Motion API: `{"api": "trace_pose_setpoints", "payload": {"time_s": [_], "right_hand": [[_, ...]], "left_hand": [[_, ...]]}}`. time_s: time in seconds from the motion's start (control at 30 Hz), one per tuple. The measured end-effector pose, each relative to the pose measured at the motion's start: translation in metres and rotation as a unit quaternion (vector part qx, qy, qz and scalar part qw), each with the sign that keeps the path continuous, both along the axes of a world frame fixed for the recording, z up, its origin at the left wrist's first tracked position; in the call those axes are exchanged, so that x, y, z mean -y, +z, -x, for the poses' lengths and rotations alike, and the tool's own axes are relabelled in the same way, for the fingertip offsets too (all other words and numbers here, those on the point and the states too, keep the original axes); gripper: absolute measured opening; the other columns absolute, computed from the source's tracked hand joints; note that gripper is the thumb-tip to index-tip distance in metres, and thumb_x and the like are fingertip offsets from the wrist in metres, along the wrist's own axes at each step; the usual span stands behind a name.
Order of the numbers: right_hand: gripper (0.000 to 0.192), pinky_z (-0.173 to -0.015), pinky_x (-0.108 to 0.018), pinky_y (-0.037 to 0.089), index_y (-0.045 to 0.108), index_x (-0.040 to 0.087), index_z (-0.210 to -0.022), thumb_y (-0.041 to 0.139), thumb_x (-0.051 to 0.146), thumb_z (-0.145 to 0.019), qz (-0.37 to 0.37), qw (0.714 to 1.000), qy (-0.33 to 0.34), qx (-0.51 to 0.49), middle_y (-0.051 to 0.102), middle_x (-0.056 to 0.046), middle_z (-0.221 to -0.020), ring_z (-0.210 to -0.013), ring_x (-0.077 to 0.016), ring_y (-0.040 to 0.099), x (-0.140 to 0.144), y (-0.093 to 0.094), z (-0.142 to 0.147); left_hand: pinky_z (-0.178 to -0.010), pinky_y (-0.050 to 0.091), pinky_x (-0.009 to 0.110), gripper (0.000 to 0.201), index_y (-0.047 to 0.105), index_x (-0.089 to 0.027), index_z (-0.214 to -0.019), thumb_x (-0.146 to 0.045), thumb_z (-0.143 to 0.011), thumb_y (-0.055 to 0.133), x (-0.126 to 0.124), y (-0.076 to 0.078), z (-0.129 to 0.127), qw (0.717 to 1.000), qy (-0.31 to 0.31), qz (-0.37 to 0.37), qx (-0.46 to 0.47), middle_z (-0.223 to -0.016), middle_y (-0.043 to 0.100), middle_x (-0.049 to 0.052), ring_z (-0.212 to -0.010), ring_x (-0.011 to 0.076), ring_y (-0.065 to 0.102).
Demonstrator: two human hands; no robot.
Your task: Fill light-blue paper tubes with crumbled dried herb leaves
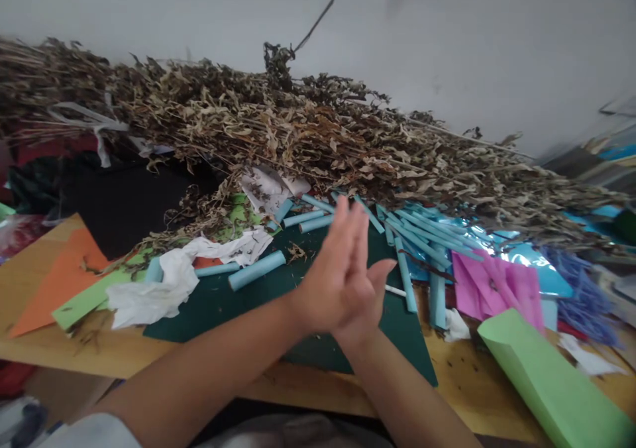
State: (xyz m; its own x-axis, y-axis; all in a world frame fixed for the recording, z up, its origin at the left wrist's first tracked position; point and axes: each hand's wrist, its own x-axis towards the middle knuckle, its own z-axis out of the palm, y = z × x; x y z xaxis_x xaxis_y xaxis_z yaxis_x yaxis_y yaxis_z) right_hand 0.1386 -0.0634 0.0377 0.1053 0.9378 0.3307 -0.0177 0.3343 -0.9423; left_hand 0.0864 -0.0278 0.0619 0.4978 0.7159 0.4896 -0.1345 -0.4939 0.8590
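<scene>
Mostly right hand (pixel 370 302) hidden behind left hand (pixel 335 276).

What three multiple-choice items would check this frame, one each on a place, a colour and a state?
1. Where does the pile of dried leafy branches lie?
A. Along the far side of the table, against the wall
B. On the floor under the table
C. In the person's lap

2. What colour is the mat under the hands?
A. Orange
B. Dark green
C. Pink

3. How are the left hand and right hand placed?
A. Far apart, flat on the table
B. Each gripping a pair of scissors
C. Pressed palm to palm above the mat

Answers:
1 A, the branches stretch across the back of the table below the white wall.
2 B, the sheet beneath the light blue paper rolls is dark green.
3 C, the palms meet with fingers pointing away; whether anything sits between them cannot be seen.
</scene>
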Motion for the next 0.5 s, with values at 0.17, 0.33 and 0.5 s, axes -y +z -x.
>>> {"api": "trace_pose_setpoints", "payload": {"time_s": [0.17, 0.33, 0.5], "right_hand": [[0.068, -0.103, -0.038, 0.004, 0.002, 0.026, -0.132, 0.007, 0.064, -0.076, -0.038, 0.996, -0.001, -0.079, -0.001, 0.004, -0.138, -0.125, -0.0141, -0.001, -0.004, -0.001, 0.007], [0.068, -0.103, -0.036, 0.0, 0.006, 0.026, -0.131, 0.012, 0.064, -0.076, 0.0, 0.996, 0.015, -0.083, 0.0, 0.004, -0.138, -0.125, -0.0125, -0.001, -0.022, -0.003, 0.001], [0.071, -0.102, -0.041, 0.005, 0.003, 0.023, -0.132, 0.013, 0.065, -0.075, 0.065, 0.984, 0.009, -0.165, 0.002, 0.0, -0.138, -0.125, -0.0145, 0.004, -0.033, -0.01, -0.001]], "left_hand": [[-0.104, -0.002, 0.039, 0.061, 0.014, -0.029, -0.13, -0.059, -0.077, 0.014, -0.003, -0.013, -0.001, 0.987, 0.029, 0.151, 0.042, -0.139, 0.005, -0.006, -0.127, 0.0171, -0.004], [-0.104, 0.007, 0.04, 0.067, 0.011, -0.026, -0.131, -0.063, -0.074, 0.012, 0.001, -0.022, -0.005, 0.965, 0.055, 0.246, 0.07, -0.139, 0.005, -0.004, -0.127, 0.0194, 0.001], [-0.104, 0.005, 0.037, 0.067, 0.01, -0.023, -0.131, -0.06, -0.076, 0.011, -0.004, -0.03, -0.005, 0.987, 0.045, 0.151, 0.03, -0.14, 0.004, 0.0, -0.127, 0.0191, 0.002]]}}
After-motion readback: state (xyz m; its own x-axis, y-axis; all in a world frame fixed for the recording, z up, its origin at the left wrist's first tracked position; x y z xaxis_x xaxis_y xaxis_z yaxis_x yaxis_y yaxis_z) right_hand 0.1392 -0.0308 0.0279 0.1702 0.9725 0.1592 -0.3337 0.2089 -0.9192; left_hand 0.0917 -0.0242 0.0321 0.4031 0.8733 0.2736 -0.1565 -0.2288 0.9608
